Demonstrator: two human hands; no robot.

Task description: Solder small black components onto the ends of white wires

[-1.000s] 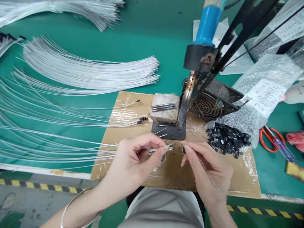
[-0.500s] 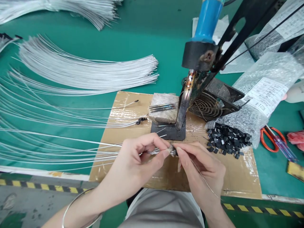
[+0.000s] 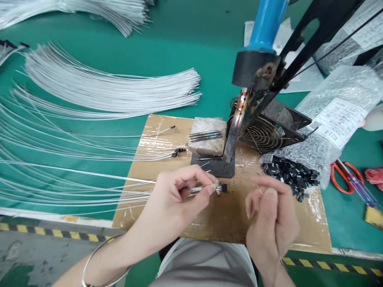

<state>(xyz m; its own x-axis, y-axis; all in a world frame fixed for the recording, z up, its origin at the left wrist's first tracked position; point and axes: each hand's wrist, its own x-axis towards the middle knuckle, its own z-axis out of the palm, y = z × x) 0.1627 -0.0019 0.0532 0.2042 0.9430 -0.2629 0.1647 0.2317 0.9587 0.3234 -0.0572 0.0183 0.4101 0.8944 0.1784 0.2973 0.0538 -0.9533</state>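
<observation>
Thumb and fingertips of my left hand (image 3: 185, 195) pinch several thin white cables over the brown cardboard (image 3: 209, 223). A small black connector (image 3: 223, 188) sticks out just past those fingertips. To the right, clear of the connector, my right hand (image 3: 273, 215) is closed with its fingers curled, and a fine wire shows between them, partly blurred. Above my left hand, a wrapped block (image 3: 207, 137) carries several metal rods. The metal tip (image 3: 233, 135) of a blue-handled tool (image 3: 266, 24) reaches down beside the block.
Black connectors (image 3: 291, 175) lie piled beside bubble wrap (image 3: 341, 115). A round-grilled fan (image 3: 260, 133) stands behind the tool tip. Orange-handled scissors (image 3: 335, 181) rest at the right. White cable bundles (image 3: 119, 89) cover the green table's left side.
My right hand has moved right, away from the connector and my left fingertips, leaving the connector's black end exposed. My left hand has stayed nearly in place.
</observation>
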